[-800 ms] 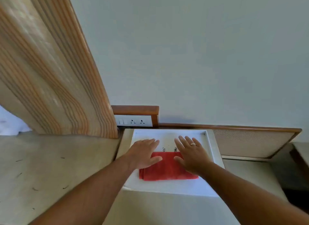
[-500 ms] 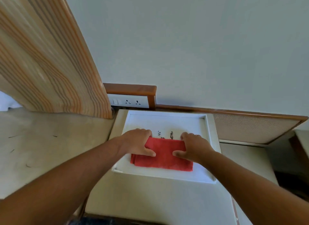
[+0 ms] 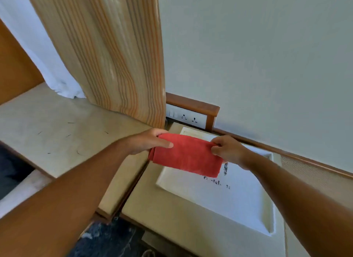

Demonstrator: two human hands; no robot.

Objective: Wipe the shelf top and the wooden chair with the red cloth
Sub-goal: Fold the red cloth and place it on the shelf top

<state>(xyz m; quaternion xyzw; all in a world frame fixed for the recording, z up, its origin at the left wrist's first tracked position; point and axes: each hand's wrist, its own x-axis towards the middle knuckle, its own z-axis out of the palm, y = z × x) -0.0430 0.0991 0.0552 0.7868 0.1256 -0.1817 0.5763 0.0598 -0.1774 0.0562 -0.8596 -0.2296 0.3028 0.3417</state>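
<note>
A folded red cloth hangs in the air between my two hands, above the left end of a white tray. My left hand grips the cloth's left edge, thumb on the front. My right hand pinches its upper right corner. The tray lies on a beige shelf top against the wall. No wooden chair is in view.
A striped beige curtain hangs at the left over a pale ledge. A wood-framed socket panel sits on the wall behind the tray. A narrow gap runs between ledge and shelf. Dark floor shows below.
Both hands went from lying flat on the cloth to gripping its ends, then lifted it off the tray and up to the left. The view has swung left.
</note>
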